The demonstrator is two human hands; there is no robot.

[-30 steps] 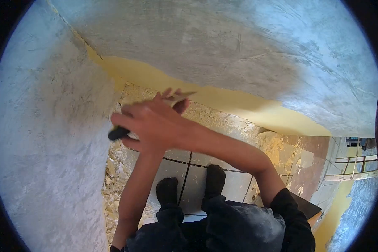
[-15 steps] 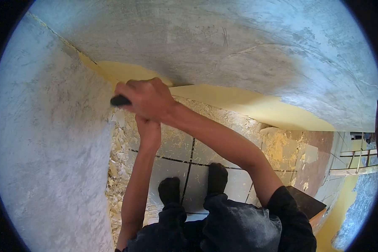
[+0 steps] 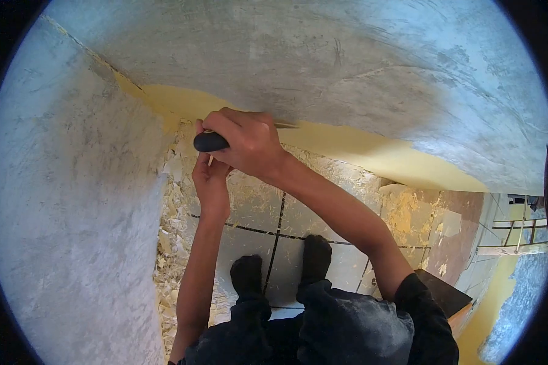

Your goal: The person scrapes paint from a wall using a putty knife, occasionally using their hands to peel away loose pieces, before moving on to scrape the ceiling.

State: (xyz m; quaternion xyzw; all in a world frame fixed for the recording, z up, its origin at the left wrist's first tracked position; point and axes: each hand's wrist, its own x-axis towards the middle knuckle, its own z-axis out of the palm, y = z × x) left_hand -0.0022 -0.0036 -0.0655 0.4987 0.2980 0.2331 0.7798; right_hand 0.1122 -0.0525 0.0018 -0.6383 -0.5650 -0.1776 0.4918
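My right hand point(image 3: 249, 143) is wrapped round the black handle point(image 3: 211, 142) of a tool. A thin blade point(image 3: 286, 126) shows beyond the knuckles, beside a strip of yellow paint point(image 3: 341, 140) low on the grey, scraped wall point(image 3: 274, 61). Just below it, my left hand point(image 3: 212, 182) is raised with its palm up and fingers bent. Its fingertips are partly hidden behind my right hand, so whether they touch the tool cannot be made out.
Yellow paint flakes point(image 3: 172, 243) lie along the foot of the left wall point(image 3: 79, 201). My feet in dark socks stand on grey floor tiles point(image 3: 286, 267). A dark flat panel point(image 3: 441, 292) is at the lower right, with a metal frame point(image 3: 520, 234) beyond.
My right hand has moved right with the tool, and the blade now shows beside the wall. The left hand has separated a little from the right wrist, and its fingers show more.
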